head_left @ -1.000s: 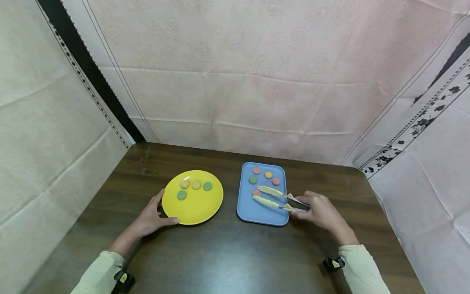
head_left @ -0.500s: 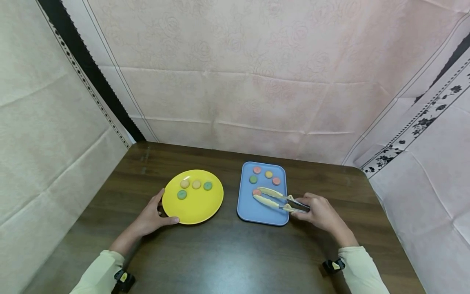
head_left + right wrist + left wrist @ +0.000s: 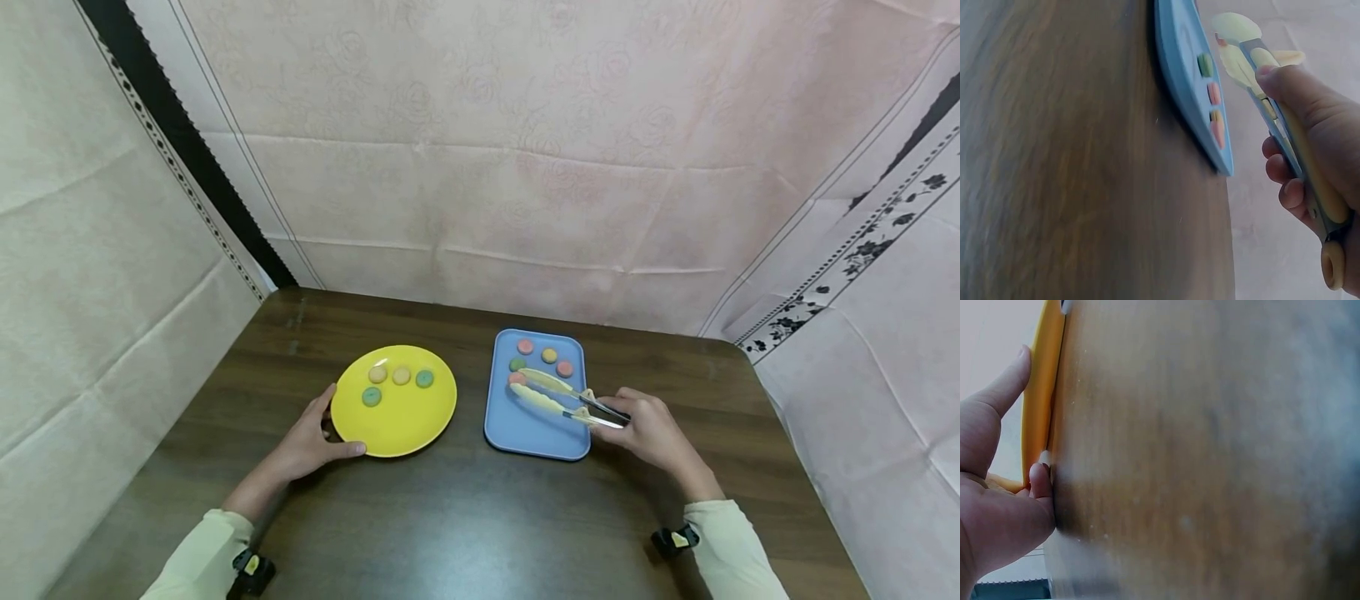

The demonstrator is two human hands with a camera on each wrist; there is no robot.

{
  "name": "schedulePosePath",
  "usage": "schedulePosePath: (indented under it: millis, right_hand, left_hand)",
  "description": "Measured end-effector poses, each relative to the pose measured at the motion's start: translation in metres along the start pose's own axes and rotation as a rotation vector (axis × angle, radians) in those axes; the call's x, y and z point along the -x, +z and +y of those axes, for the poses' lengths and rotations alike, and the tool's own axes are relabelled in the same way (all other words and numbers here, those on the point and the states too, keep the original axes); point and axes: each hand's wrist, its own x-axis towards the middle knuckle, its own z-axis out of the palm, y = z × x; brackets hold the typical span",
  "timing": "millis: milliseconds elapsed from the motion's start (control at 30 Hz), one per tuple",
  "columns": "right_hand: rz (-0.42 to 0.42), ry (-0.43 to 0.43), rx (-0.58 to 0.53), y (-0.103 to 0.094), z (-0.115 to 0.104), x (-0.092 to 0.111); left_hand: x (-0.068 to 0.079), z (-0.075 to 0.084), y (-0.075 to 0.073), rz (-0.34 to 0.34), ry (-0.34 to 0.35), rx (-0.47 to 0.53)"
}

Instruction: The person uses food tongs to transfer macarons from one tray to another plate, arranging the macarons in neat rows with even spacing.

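My left hand (image 3: 311,442) grips the near-left rim of a round yellow plate (image 3: 405,425), thumb at its edge; the left wrist view shows a small finger curled by the plate's underside (image 3: 1041,394). On the plate are two cream macarons (image 3: 401,376) and two green ones (image 3: 371,397). In my right hand (image 3: 648,425) are yellow-tipped tongs (image 3: 1266,94), squeezed round the handle. Between the tong tips is a pink macaron (image 3: 517,379), raised over the blue tray (image 3: 532,437). Still on the tray are a green macaron (image 3: 517,364), a yellow one (image 3: 550,356) and two pink ones (image 3: 565,368).
Plate and tray stand apart on a dark wooden table (image 3: 450,533), toward its far side. Pale patterned cloth (image 3: 480,208) hangs behind the table and at both sides. Black cameras (image 3: 253,573) are strapped to both wrists.
The right hand's tongs have closed in on the pink macaron and brought it up and slightly left from its spot on the tray. The left hand and plate have stayed in place.
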Motion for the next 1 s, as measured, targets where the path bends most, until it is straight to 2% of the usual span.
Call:
schedulePosePath:
  millis: [367,700,1000]
  right_hand:
    - [0.032,-0.071,-0.04,0.009,-0.04,-0.038]
    - [-0.023,-0.212,-0.024,0.028,-0.079,-0.076]
    - [-0.083,-0.264,-0.031,0.05,-0.1,-0.092]
  left_hand:
    - [-0.001,0.003,-0.001,0.002,-0.002,-0.002]
    - [0.001,0.003,-0.001,0.001,0.001,0.002]
    - [0.001,0.004,0.0,0.001,0.003,0.006]
